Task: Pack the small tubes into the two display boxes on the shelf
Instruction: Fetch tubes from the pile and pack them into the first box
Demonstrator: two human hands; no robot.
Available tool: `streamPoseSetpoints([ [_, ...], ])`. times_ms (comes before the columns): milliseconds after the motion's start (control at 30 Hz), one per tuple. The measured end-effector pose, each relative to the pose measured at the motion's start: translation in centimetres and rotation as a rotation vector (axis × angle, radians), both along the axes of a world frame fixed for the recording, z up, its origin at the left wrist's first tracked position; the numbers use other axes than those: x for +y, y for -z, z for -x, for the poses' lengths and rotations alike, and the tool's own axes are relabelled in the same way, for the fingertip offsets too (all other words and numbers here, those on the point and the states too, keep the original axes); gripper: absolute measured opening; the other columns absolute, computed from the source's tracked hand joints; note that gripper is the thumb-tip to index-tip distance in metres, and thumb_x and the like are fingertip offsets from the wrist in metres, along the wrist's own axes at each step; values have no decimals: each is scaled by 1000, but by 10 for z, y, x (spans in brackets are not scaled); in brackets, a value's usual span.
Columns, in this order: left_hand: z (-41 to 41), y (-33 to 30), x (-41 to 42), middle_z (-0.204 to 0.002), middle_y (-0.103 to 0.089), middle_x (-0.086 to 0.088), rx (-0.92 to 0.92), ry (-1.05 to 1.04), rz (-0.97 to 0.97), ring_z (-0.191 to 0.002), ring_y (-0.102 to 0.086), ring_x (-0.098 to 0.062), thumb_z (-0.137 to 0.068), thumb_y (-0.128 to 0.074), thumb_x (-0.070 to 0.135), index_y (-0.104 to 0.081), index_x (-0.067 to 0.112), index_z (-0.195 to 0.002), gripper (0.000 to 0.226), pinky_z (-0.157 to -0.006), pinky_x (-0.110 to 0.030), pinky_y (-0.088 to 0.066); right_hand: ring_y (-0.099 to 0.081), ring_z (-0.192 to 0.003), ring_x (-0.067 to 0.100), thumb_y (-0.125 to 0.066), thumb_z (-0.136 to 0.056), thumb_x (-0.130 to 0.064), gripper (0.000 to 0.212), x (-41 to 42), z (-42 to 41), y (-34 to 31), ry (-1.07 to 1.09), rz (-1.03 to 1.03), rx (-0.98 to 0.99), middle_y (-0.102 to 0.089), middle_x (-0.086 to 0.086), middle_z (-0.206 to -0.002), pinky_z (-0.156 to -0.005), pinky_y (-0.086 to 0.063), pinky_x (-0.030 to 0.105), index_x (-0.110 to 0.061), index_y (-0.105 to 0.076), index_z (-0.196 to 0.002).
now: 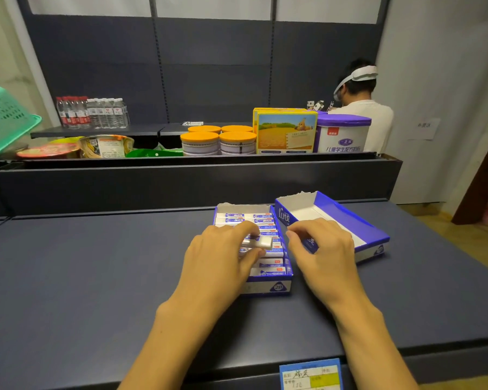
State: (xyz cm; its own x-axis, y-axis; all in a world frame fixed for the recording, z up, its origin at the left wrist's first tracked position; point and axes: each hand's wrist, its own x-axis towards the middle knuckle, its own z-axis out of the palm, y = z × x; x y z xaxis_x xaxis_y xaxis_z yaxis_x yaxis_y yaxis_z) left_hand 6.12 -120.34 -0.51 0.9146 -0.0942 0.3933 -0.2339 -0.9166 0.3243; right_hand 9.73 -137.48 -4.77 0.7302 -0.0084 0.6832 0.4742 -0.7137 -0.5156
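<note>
Holding a small tube [258, 242] crosswise, left hand [223, 254] pinches it between thumb and curled fingers, directly over the left display box [265, 285]. Tube's long axis runs left-right, parallel to the packed tubes [248, 218] lying just beneath the fingertips. Right hand [324, 249], fingers curled, appears to grip another tube [310, 244] at the near corner of the right display box [375, 243], which looks mostly unfilled beyond those fingers. Judgement: right hand is nearer the unfilled box; left tube needs only lowering.

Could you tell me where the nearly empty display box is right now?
In the head view, the nearly empty display box sits angled on the shelf, right of the full display box.
</note>
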Motion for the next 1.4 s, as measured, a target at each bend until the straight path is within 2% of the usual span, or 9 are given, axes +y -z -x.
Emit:
streamPoseSetpoints([
  [100, -2, 0, -5, -125, -56, 15, -7, 23, -31, -110, -47, -9, -90, -49, 55, -49, 41, -117, 31, -78, -21, -34, -59, -88, 8, -51, -84, -52, 40, 0, 2, 2, -6, -4, 21, -69, -1, -96, -75, -53, 34, -16, -65, -94],
  [333, -3, 0, -13, -127, -57, 11, -22, 36, -59, -110, -52, -12, -94, -46, 46, -50, 41, -121, 27, -84, -23, -40, -62, -92, 11, -57, -80, -51, 39, 0, 2, 6, -9, -33, 45, -69, -2, -101, -79, -56, 37, -17, -65, -98],
  [567, -7, 3, -15, -131, -53, 12, 24, 58, -110, -118, -47, -11, -92, -51, 49, -53, 40, -122, 31, -93, -27, -41, -62, -93, 12, -58, -78, -49, 39, -1, 0, 9, -13, -38, 43, -69, -2, -102, -80, -56, 38, -17, -65, -98],
  [733, -11, 3, -13, -122, -56, 11, 72, 52, -84, -114, -46, -10, -86, -59, 51, -59, 38, -114, 31, -87, -26, -42, -61, -94, 12, -56, -78, -48, 38, -2, -1, 10, -13, -39, 38, -69, -1, -101, -80, -56, 37, -16, -65, -98],
  [833, -13, 2, -12, -114, -61, 11, 115, 41, -48, -105, -50, -11, -82, -65, 50, -61, 36, -110, 32, -81, -26, -44, -61, -97, 13, -57, -78, -47, 37, -2, -1, 11, -14, -41, 50, -68, -1, -103, -82, -55, 38, -17, -64, -99],
  [967, -14, -1, -11, -110, -63, 11, 156, 68, -21, -90, -48, -6, -81, -69, 45, -61, 36, -111, 33, -73, -21, -39, -61, -95, 13, -58, -79, -46, 34, -2, 0, 11, -15, -48, 41, -68, -2, -101, -80, -56, 38, -17, -63, -97],
  [1133, -16, -3, -14, -116, -63, 10, 171, 76, -57, -101, -55, -11, -82, -67, 45, -64, 35, -109, 29, -73, -20, -40, -62, -95, 13, -60, -78, -46, 35, -2, 0, 11, -11, -45, 59, -68, -2, -102, -82, -55, 37, -17, -63, -98],
  [1400, -17, -2, -15, -118, -62, 8, 175, 83, -69, -102, -55, -12, -83, -66, 44, -65, 34, -109, 28, -73, -19, -40, -62, -95, 14, -61, -79, -44, 32, -1, 1, 11, -3, -35, 61, -68, -2, -101, -82, -55, 36, -17, -63, -97],
])
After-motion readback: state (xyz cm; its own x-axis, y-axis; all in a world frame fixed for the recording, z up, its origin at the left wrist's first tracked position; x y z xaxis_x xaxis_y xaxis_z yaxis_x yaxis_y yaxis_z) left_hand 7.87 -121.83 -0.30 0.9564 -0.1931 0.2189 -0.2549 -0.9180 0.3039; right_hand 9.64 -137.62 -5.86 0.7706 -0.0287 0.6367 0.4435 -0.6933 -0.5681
